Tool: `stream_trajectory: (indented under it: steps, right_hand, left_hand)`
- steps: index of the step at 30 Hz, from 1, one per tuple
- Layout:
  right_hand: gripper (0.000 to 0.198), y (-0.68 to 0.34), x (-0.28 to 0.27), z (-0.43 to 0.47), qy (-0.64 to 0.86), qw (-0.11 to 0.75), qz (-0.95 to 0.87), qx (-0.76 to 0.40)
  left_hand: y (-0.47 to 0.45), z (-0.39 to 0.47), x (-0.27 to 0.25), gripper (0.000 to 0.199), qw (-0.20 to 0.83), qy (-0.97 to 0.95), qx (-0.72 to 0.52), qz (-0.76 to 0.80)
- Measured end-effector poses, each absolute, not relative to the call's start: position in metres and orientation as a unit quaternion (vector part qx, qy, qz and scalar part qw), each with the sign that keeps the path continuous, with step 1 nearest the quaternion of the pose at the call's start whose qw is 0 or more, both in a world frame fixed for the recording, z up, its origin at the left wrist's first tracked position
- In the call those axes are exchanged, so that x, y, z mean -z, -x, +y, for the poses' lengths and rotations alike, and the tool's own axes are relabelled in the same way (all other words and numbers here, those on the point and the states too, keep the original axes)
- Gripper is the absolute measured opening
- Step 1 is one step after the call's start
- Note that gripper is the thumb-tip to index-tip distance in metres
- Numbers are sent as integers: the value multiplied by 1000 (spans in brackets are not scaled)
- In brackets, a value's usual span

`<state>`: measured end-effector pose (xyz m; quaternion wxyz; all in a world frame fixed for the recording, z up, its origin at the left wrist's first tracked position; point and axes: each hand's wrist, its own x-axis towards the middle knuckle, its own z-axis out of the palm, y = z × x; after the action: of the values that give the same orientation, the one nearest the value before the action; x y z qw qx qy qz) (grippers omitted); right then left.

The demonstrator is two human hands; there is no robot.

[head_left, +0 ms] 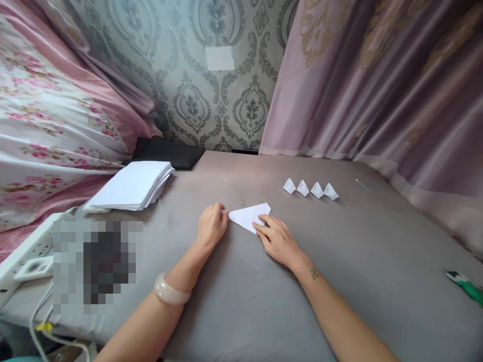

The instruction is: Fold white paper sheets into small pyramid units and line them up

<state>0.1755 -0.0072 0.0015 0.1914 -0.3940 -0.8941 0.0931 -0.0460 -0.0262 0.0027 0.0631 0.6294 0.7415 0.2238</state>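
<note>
A white sheet of folded paper (243, 216) lies on the grey table surface, narrow at its left tip and wide at its right end. My left hand (213, 226) is closed at the narrow tip, thumb and fingers pinched together there. My right hand (278, 239) rests on the wide end with fingers apart, pressing the paper down from above. Beyond it, to the right, stands a row of several small folded white paper pieces (317, 190), each with a pointed top.
A thick stack of white paper (130, 186) lies at the left, before a black flat item (169, 152). A white power strip (37, 241) with cables runs along the left edge. A thin stick (362, 185) and a green-handled object (468, 287) lie at the right.
</note>
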Motion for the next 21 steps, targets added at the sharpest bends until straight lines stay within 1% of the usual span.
stream_trajectory:
  steps: [2,4,9,15,18,21]
  right_hand:
    - [32,-174,-3,-9,401,190,-892,-87]
    - [33,-172,-4,-11,411,189,-888,-80]
    - [36,-163,-4,-17,441,178,-878,-63]
    - [37,-148,-5,-22,482,141,-864,-31]
    - [37,-136,-6,-25,505,133,-853,-5]
    - [35,-123,-9,-28,532,124,-838,13]
  left_hand:
    - [41,-28,-2,23,122,-671,-239,692]
    - [35,-29,1,21,139,-715,-230,646]
    - [30,-25,9,21,70,-752,-250,606]
    - [37,-10,20,25,52,-757,-293,582]
    - [39,-5,23,24,49,-757,-330,562]
    - [37,-5,20,23,40,-756,-340,557]
